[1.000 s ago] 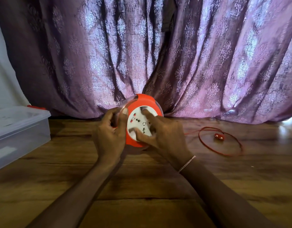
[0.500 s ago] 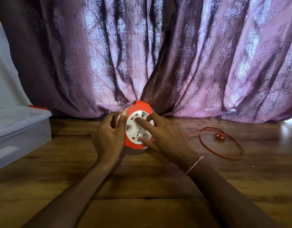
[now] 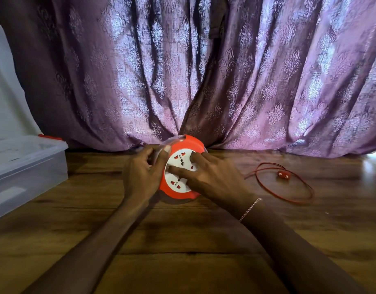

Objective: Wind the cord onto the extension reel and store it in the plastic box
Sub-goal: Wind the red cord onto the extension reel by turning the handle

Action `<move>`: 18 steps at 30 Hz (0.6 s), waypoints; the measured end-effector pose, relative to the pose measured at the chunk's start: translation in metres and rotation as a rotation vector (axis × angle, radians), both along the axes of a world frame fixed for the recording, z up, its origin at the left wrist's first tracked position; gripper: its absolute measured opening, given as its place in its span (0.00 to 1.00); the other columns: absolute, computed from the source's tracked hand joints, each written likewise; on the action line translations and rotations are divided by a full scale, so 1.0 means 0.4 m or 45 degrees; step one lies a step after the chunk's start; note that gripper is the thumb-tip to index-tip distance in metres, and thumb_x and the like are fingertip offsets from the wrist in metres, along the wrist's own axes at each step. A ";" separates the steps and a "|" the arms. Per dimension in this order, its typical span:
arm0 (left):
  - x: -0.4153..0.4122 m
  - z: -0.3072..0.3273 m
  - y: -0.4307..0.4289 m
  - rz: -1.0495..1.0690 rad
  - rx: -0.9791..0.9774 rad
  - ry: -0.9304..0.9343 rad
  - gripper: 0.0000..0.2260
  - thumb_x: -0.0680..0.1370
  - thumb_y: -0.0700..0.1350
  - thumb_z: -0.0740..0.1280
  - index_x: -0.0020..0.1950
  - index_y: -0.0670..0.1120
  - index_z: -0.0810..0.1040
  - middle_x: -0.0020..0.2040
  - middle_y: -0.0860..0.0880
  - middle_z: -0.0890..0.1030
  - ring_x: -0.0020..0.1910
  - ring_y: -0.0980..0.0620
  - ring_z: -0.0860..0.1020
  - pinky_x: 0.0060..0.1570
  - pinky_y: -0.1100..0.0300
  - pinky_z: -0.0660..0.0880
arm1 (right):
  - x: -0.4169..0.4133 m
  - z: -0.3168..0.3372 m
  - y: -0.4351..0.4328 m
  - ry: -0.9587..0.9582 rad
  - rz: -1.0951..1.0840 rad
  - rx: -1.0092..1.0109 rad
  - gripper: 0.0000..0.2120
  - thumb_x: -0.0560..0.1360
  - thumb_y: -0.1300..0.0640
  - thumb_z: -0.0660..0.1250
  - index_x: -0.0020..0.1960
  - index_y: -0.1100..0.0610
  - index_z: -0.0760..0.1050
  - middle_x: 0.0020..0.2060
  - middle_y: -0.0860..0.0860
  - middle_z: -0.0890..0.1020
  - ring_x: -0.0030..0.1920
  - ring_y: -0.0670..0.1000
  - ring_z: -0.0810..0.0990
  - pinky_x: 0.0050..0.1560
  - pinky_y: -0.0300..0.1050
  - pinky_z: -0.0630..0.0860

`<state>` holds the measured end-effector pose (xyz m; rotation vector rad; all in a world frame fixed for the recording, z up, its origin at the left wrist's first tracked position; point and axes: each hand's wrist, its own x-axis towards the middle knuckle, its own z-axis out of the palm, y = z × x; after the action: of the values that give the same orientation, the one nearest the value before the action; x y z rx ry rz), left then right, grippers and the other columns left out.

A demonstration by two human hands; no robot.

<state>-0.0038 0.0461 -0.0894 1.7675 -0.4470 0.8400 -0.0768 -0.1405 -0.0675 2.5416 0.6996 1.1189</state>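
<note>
The round orange extension reel [image 3: 188, 145] with its white socket face stands tilted on the wooden floor in front of the curtain. My left hand [image 3: 140, 177] grips its clear left rim. The fingers of my right hand [image 3: 212, 179] press on the white socket face [image 3: 178, 164]. A thin red cord [image 3: 289, 198] lies in a loose loop on the floor to the right, and its red plug [image 3: 283, 175] rests inside the loop. The stretch of cord nearest the reel is hidden behind my right hand.
A clear plastic box [image 3: 23, 172] with its lid on sits at the left edge, a red clip at its back. A purple patterned curtain [image 3: 204, 71] hangs right behind the reel. The wooden floor [image 3: 183, 240] stretches toward me.
My right fingers have shifted round the socket face and the white face has turned under them. The left hand stays on the rim. The cord loop looks about the same.
</note>
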 end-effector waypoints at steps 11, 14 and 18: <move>-0.037 -0.002 -0.035 0.069 -0.142 -0.043 0.23 0.77 0.71 0.62 0.52 0.53 0.81 0.39 0.50 0.85 0.41 0.45 0.84 0.44 0.46 0.80 | 0.015 -0.018 0.079 0.110 -0.229 1.103 0.37 0.63 0.24 0.61 0.67 0.43 0.72 0.44 0.53 0.87 0.47 0.60 0.85 0.48 0.54 0.82; -0.057 -0.002 -0.044 0.197 0.016 -0.104 0.22 0.78 0.67 0.62 0.52 0.51 0.83 0.40 0.48 0.86 0.41 0.43 0.84 0.43 0.50 0.79 | 0.024 -0.032 0.071 0.151 -0.192 1.365 0.32 0.63 0.25 0.67 0.57 0.46 0.72 0.45 0.52 0.87 0.48 0.57 0.85 0.49 0.50 0.81; -0.058 0.004 -0.045 0.256 0.035 -0.079 0.22 0.78 0.66 0.61 0.50 0.50 0.84 0.39 0.46 0.86 0.41 0.42 0.83 0.41 0.54 0.75 | 0.025 -0.031 0.053 0.167 -0.235 1.230 0.31 0.67 0.24 0.65 0.60 0.44 0.73 0.43 0.51 0.87 0.46 0.56 0.85 0.48 0.50 0.81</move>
<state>-0.0270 0.0282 -0.0879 1.8368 -0.3259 1.0365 -0.0670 -0.1195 -0.0800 3.3724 -0.1359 1.4703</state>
